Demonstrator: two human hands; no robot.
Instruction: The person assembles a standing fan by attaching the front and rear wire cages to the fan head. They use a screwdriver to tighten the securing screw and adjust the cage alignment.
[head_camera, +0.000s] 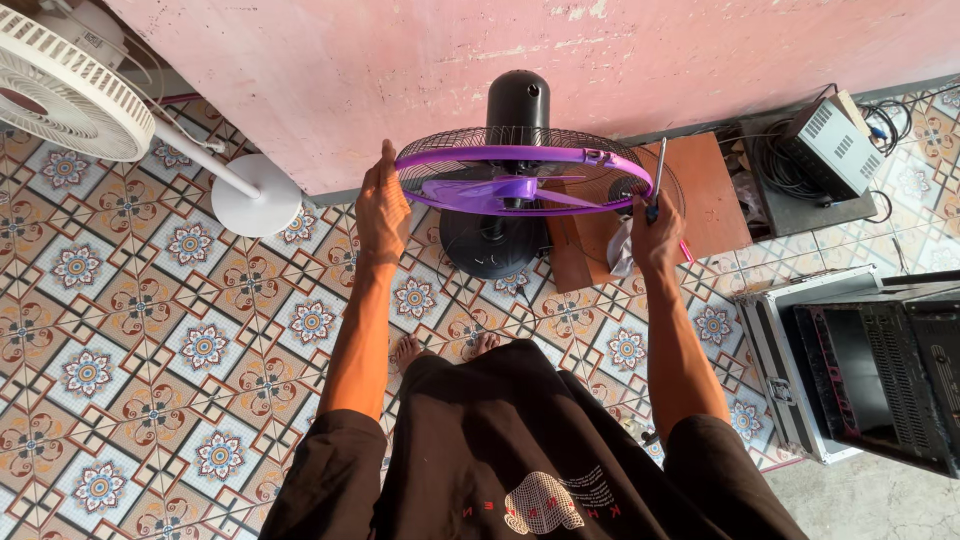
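Observation:
A standing fan (520, 180) with a purple rim, purple blades and a black wire cage faces up below me, on a round black base (490, 245). My left hand (382, 205) presses against the left side of the purple rim. My right hand (655, 230) grips a screwdriver (658, 175) with its metal shaft pointing up beside the right side of the rim. My bare feet show on the patterned floor under the fan.
A white fan (70, 85) on a round white base (255, 195) stands at the left. A pink wall (400, 60) runs behind. A brown board (700, 190), a grey box with cables (830, 145) and a black and silver case (870, 370) are at the right.

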